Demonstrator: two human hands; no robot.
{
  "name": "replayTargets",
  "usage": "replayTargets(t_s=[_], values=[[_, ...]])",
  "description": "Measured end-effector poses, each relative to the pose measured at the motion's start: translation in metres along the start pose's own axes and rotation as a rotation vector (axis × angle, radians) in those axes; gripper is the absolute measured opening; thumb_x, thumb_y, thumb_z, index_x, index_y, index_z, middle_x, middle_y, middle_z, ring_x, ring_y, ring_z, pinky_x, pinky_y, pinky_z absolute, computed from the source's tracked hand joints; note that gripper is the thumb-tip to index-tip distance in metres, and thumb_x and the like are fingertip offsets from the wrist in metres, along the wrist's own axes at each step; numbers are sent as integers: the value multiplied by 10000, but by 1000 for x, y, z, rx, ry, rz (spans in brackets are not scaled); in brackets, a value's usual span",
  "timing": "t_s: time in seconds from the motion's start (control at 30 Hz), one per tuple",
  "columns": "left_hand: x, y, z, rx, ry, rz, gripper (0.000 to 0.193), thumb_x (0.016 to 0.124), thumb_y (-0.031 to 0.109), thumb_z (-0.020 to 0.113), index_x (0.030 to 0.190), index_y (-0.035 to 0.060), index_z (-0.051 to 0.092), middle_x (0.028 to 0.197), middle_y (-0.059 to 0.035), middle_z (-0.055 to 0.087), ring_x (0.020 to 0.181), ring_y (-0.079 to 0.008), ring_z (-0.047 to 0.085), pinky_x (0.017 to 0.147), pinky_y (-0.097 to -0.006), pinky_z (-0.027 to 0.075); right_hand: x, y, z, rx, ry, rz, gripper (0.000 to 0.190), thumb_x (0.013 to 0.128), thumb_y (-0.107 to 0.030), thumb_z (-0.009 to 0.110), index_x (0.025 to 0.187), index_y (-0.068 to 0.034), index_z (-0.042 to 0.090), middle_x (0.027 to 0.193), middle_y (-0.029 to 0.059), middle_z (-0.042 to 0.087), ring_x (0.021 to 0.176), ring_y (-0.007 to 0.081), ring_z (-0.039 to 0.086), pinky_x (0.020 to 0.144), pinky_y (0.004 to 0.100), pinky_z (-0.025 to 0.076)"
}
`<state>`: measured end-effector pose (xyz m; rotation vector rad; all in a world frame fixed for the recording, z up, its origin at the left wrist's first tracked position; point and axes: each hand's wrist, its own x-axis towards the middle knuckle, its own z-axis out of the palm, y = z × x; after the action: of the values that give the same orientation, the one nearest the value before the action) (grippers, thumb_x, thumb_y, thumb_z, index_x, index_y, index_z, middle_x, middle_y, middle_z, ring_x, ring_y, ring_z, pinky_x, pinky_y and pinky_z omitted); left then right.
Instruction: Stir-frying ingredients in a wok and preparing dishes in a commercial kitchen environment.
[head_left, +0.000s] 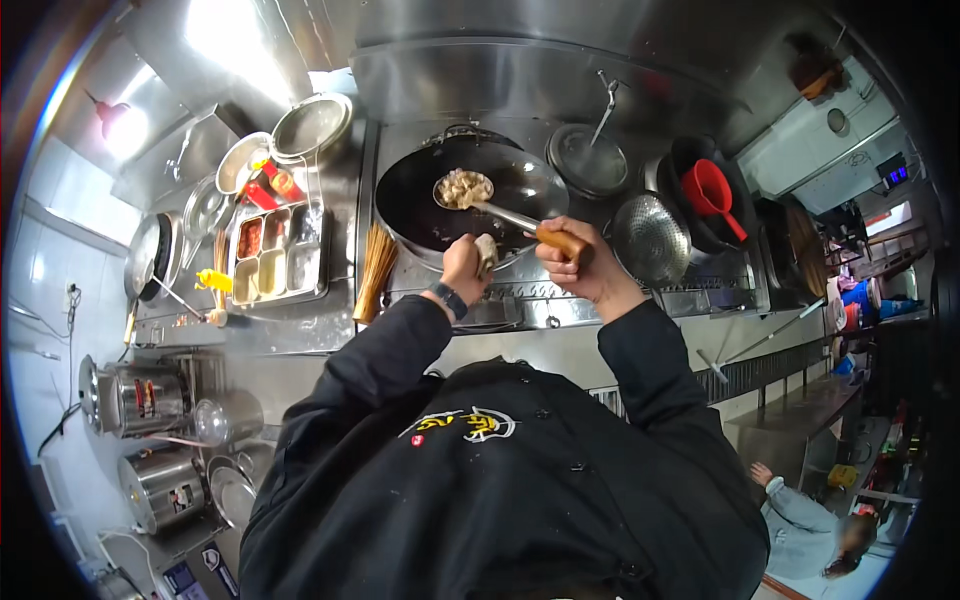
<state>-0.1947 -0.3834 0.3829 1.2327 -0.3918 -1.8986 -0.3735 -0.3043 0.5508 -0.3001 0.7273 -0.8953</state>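
Observation:
A large black wok (409, 191) sits on the steel range in front of me. My right hand (574, 259) grips the wooden handle of a metal ladle (510, 216), whose bowl is over the wok. Chopped food (463, 188), pale and brownish, heaps the ladle bowl. At the wok's near rim my left hand (465, 266) is closed on a folded, pale cloth (486, 253). What the cloth covers of the rim is hidden. A bamboo wok brush (373, 274) lies left of the wok.
Left stand a tray of seasoning containers (324, 277), squeeze bottles (259, 196) and a strainer (311, 127). Right of the wok are a lidded pot (589, 161), a perforated ladle (651, 240) and a red plastic scoop (706, 187). Another person (802, 529) is at the lower right.

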Motion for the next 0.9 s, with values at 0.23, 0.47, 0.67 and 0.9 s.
replayTargets(t_s=[0.23, 0.47, 0.67, 0.9], values=[[19, -107, -92, 200, 197, 61, 272, 877, 263, 519, 952, 21, 619, 817, -96, 618, 680, -223, 609, 518, -382, 463, -3, 11, 7, 318, 71, 176, 300, 900, -247, 539, 1026, 23, 504, 580, 27, 479, 364, 104, 424, 340, 213, 365], [-49, -56, -47, 284, 77, -62, 298, 902, 314, 501, 935, 31, 589, 811, -72, 609, 705, -232, 596, 606, -385, 474, 40, 35, -6, 5, 18, -173, 235, 869, -234, 594, 966, -48, 489, 608, 63, 513, 407, 141, 474, 367, 235, 366], [-22, -17, -27, 115, 33, -4, 356, 917, 388, 533, 1003, 49, 602, 878, -49, 618, 763, -202, 601, 660, -361, 479, -3, 41, -5, -102, -59, -353, 201, 878, -211, 586, 980, -64, 494, 620, 94, 508, 437, 165, 493, 381, 255, 382], [-52, -112, -115, 631, -552, -512, 346, 942, 358, 538, 1137, 73, 571, 954, -34, 625, 791, -161, 609, 656, -305, 494, -115, 170, 16, 255, -54, -561, 689, 909, -79, 522, 1502, -126, 174, 701, 84, 469, 451, 107, 436, 376, 215, 354]])
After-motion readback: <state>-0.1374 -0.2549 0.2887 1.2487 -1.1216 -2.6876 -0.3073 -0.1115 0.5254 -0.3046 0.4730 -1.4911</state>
